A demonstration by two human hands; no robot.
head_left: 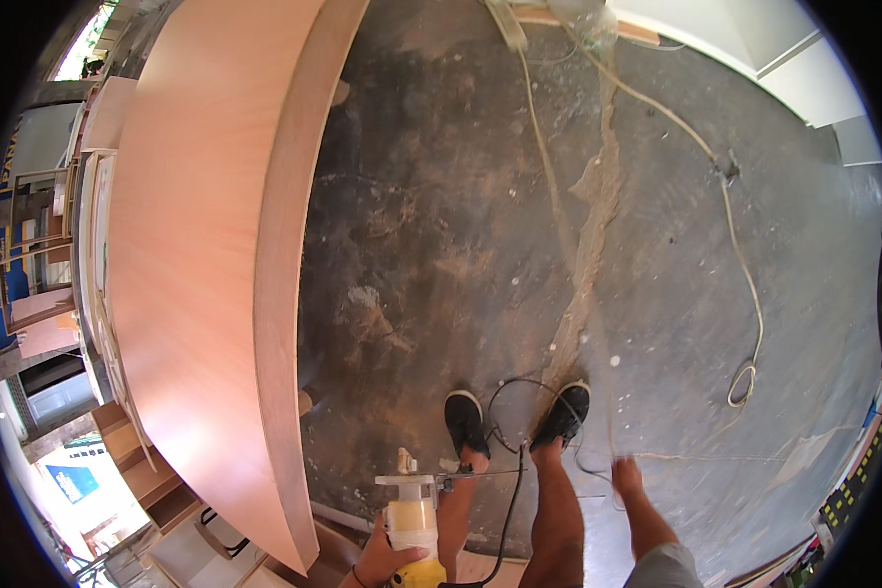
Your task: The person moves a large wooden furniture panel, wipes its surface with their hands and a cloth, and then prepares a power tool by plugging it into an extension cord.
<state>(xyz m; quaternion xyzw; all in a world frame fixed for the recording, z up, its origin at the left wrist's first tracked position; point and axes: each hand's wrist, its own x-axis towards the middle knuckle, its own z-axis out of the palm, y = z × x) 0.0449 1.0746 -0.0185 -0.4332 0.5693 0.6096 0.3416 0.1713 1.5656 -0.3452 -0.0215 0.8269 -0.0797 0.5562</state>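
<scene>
My left hand (pixel 380 561) is wrapped round the body of a trim router (pixel 413 519) at the lower middle, beside the near end of the wooden panel. The router is yellow, with a clear flat base facing away from me and a guide rod sticking out to the right. Its black cord (pixel 511 510) loops over the floor around my shoes and runs up to my right hand (pixel 627 476). That hand is closed, low on the right, with the cord at its fingers; the grip itself is small and partly hidden.
A long wooden panel (pixel 206 216) with a thick edge stands raised on the left. On the dark, stained floor, a pale extension cord (pixel 745 265) curves along the right. White cabinet panels (pixel 745 39) stand at the far right. My shoes (pixel 465 421) are at the lower middle.
</scene>
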